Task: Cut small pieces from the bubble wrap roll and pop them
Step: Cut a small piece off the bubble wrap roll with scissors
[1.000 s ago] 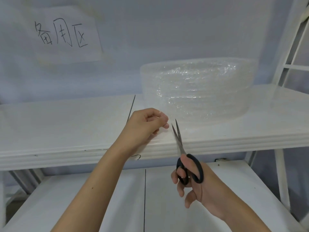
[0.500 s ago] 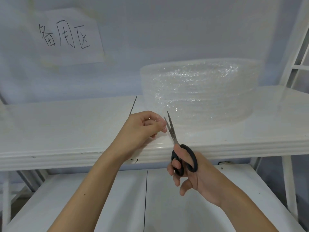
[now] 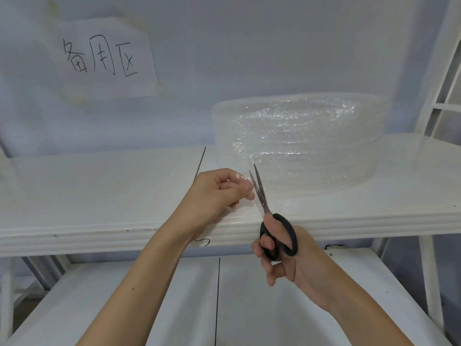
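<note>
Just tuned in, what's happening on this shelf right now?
A person is cutting bubble wrap. The left hand pinches the loose end of wrap from the roll on the shelf. The right hand holds black scissors, blades slightly open right beside the pinched end. No cut pieces are visible yet.

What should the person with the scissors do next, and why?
Probably squeeze the scissors shut. The blades are slightly parted right beside the left hand, which pinches the loose edge of bubble wrap from the bubble wrap roll, and the right hand grips the handles.
</note>
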Demonstrator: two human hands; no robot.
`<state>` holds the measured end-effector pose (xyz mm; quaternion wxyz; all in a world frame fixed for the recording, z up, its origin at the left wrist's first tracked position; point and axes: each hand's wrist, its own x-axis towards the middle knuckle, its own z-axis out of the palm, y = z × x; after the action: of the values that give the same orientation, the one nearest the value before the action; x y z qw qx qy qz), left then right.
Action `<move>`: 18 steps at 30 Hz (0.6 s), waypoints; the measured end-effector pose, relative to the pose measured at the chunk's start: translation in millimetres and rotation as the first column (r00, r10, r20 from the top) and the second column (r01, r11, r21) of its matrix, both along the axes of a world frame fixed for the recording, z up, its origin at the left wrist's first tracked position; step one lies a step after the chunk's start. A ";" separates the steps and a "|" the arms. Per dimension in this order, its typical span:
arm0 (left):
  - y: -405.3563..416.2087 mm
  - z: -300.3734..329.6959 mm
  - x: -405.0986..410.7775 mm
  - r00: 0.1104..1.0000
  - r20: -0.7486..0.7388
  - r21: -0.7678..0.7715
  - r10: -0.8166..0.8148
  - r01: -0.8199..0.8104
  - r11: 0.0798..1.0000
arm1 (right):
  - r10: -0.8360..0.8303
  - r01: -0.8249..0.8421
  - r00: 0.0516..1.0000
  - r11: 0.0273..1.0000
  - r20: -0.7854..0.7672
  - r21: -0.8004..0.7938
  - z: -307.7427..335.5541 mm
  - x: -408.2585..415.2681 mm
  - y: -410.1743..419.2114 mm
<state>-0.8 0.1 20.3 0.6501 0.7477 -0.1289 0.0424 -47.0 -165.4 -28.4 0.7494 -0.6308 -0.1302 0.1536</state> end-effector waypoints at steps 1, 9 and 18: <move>0.0 0.1 0.0 1.000 -0.003 -0.001 0.001 -0.001 1.000 | -0.010 0.010 1.000 1.000 0.000 -0.002 0.3 -0.6 0.7; 2.5 0.6 -0.6 0.999 -0.002 -0.002 -0.039 0.038 0.999 | -0.003 0.003 1.000 1.000 -0.014 -0.008 1.4 -4.5 3.1; 5.9 2.0 0.1 0.996 -0.015 0.004 -0.084 0.084 0.996 | -0.044 0.046 0.999 0.994 0.019 -0.103 15.1 -5.7 0.4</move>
<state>-0.6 6.1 22.3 0.6504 0.7434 -0.1556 0.0089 -52.7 -165.0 -13.3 0.7180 -0.6726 -0.1142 0.1379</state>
